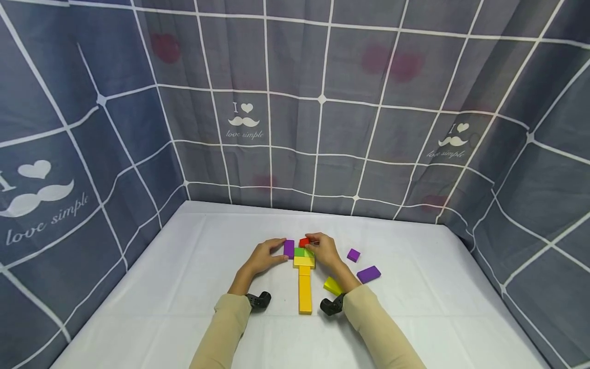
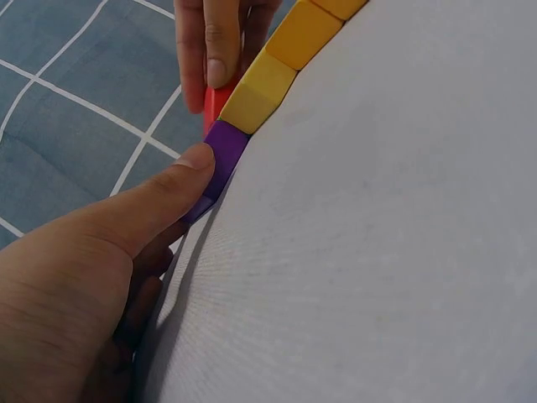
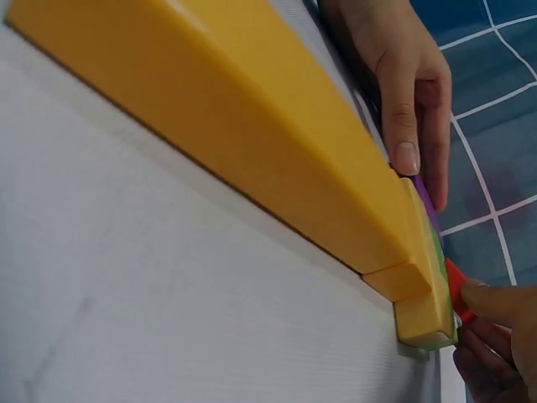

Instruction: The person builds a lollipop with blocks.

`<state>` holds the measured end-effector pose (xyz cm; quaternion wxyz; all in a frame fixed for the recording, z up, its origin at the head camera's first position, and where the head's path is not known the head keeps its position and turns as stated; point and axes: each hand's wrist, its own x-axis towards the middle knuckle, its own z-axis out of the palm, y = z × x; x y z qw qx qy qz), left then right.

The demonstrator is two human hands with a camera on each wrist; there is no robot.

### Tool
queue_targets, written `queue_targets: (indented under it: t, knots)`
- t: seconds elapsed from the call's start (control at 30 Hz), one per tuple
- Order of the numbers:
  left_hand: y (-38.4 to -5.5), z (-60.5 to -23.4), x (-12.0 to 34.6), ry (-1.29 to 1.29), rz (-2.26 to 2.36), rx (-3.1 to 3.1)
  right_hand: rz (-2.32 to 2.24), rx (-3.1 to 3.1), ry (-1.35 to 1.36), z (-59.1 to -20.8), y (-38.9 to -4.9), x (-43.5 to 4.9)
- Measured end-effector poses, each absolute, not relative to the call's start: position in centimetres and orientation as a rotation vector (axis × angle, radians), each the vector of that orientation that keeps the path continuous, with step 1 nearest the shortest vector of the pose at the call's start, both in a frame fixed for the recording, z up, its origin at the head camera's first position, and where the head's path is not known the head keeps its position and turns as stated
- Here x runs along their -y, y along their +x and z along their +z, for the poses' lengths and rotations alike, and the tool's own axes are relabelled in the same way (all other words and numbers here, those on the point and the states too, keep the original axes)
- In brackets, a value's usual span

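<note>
My left hand (image 1: 264,256) pinches a purple block (image 1: 289,248) between thumb and fingers, at the left side of a row of blocks. In the left wrist view, that purple block (image 2: 225,159) touches the yellow block beside it. My right hand (image 1: 324,250) pinches a red block (image 1: 304,242) just behind the green blocks (image 1: 299,252). A yellow block (image 1: 304,262) lies crosswise in front of the green ones. From its middle a long orange-yellow block (image 1: 304,294) runs towards me, with a short piece between. The right wrist view shows the red block (image 3: 456,290) against the green edge.
Right of my right hand lie a small purple block (image 1: 353,254) and a longer purple block (image 1: 369,274). A yellow block (image 1: 333,286) lies by my right wrist. Everything rests on a white-covered table (image 1: 184,297), with grey checked curtain (image 1: 295,123) behind and beside it.
</note>
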<state>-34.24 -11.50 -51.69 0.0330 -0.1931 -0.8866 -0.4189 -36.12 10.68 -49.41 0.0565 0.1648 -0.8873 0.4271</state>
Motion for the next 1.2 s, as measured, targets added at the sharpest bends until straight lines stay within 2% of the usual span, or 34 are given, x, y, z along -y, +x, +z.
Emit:
queue_targets:
  t: [0.47,0.83,1.2]
  knots:
    - [-34.47,-51.66,11.4,-0.591,-1.274,2.739,1.121,2.786,0.53,-49.59,-36.22,-10.66]
    - [-34.32,-51.78,11.48,-0.603,-1.274,2.739,1.136,2.848,0.625,-49.5,-35.95,-10.69]
    - [-34.26,-51.78,11.66,-0.617,-1.284,2.732,1.138,2.888,0.603,-49.66,-36.0,-10.66]
